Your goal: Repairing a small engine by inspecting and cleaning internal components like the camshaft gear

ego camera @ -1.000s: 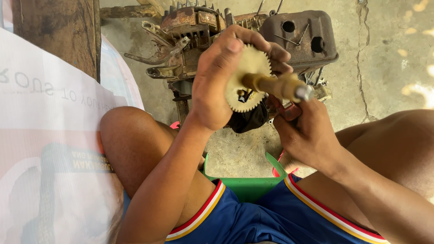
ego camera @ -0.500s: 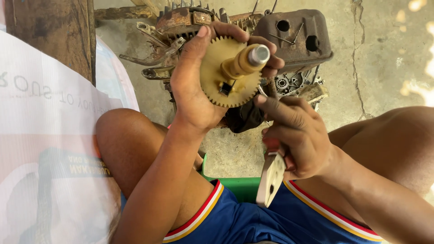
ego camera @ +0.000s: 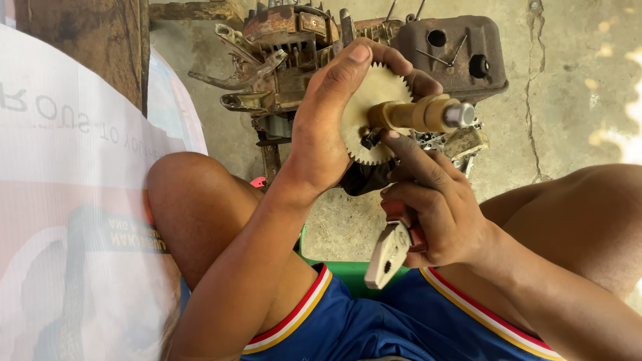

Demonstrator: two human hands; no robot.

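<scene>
Tilting the cream toothed gear (ego camera: pixel 378 110) so its shaft (ego camera: pixel 421 113) points rightward; left hand (ego camera: pixel 328 127) clamping its rim above the rusty engine (ego camera: pixel 294 47), right hand (ego camera: pixel 435 200) gripping pliers (ego camera: pixel 388 254), forefinger probing the hub.

Rusty small engine (ego camera: pixel 314 60) on cracked concrete floor (ego camera: pixel 568 100), green tub (ego camera: pixel 348 271) — white printed sack (ego camera: pixel 60 200), wooden post (ego camera: pixel 80 40)

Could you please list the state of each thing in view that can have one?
left hand: gripping the gear
gear: lifted, shaft pointing right
right hand: holding pliers, forefinger touching the gear
pliers: jaws closed, pointing down
engine: stripped, rusty, on the floor
</scene>
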